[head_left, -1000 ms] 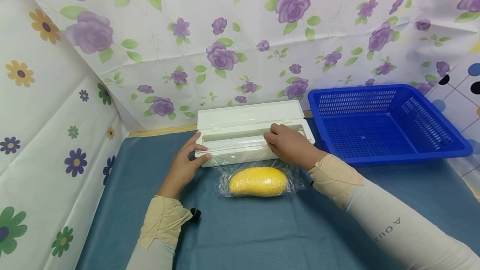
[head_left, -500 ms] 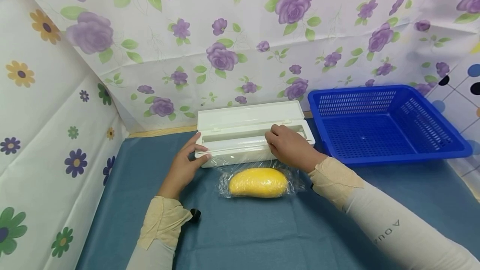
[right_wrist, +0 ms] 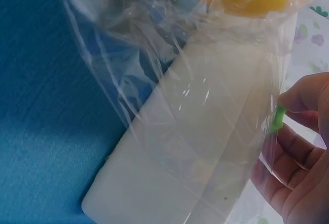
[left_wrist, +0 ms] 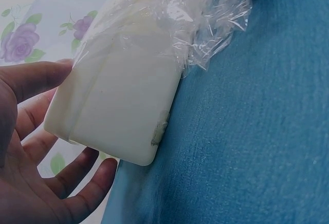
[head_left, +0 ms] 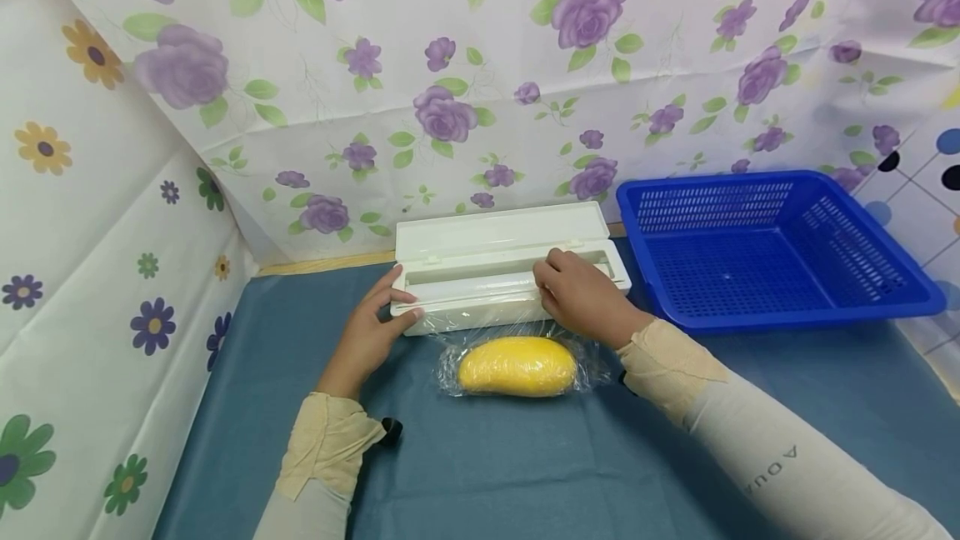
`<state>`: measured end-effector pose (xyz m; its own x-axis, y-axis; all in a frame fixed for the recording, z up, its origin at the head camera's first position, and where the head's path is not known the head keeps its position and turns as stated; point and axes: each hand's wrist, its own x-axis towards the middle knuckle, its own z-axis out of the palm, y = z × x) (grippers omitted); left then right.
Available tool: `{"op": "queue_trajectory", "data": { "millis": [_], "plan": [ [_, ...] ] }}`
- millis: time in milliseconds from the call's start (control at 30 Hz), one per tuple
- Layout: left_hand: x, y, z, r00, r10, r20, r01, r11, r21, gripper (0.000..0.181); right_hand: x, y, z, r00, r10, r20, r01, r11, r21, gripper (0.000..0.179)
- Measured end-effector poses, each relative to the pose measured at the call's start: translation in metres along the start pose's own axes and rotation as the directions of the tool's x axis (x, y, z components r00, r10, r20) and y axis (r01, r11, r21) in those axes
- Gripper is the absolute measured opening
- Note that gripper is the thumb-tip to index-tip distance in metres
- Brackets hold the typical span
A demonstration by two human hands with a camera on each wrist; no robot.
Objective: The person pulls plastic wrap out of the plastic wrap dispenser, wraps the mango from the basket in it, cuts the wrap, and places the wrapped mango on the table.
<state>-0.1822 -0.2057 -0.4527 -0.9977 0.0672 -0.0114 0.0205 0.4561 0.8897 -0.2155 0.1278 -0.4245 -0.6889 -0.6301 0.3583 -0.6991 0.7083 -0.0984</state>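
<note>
A long white cling film dispenser box (head_left: 465,319) lies at the back of the table with its lid (head_left: 495,227) raised and a roll (head_left: 472,286) inside. My left hand (head_left: 369,336) holds the box's left end, thumb on the front edge and fingers round the end. Near the box's right part, my right hand (head_left: 581,290) pinches a small green slide cutter (right_wrist: 278,119) at the front top edge. Clear cling film (right_wrist: 149,44) runs over that edge down to a yellow mango-shaped object (head_left: 517,365), which lies wrapped in film in front of the box.
A blue plastic basket (head_left: 795,315) stands at the right, close beside the box. A blue-green cloth (head_left: 480,473) covers the table. Flower-printed sheets (head_left: 300,148) hang behind and at the left.
My right hand has slid slightly to the right along the box's front edge. My left hand, the box and the wrapped yellow object have stayed in place.
</note>
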Motion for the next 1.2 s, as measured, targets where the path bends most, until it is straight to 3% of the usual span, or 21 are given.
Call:
{"op": "queue_trajectory", "data": {
  "millis": [467, 833, 1200],
  "plan": [
    [0.0003, -0.0007, -0.0003, 1.0, -0.013, -0.004, 0.013, 1.0, 0.016, 0.021, -0.0025, -0.0008, 0.0026, 0.998, 0.054, -0.019, -0.054, 0.998, 0.015, 0.011],
    [0.0004, -0.0014, -0.0004, 1.0, -0.012, -0.007, 0.012, 1.0, 0.015, 0.021, -0.0056, 0.0026, 0.0054, 0.997, 0.033, -0.074, -0.032, 0.999, 0.014, 0.011],
    [0.0009, -0.0022, -0.001, 1.0, 0.001, -0.004, -0.001, 1.0, 0.024, 0.021, -0.0096, 0.0024, 0.0025, 0.995, 0.095, -0.042, -0.095, 0.995, 0.005, 0.012]
  ]
}}
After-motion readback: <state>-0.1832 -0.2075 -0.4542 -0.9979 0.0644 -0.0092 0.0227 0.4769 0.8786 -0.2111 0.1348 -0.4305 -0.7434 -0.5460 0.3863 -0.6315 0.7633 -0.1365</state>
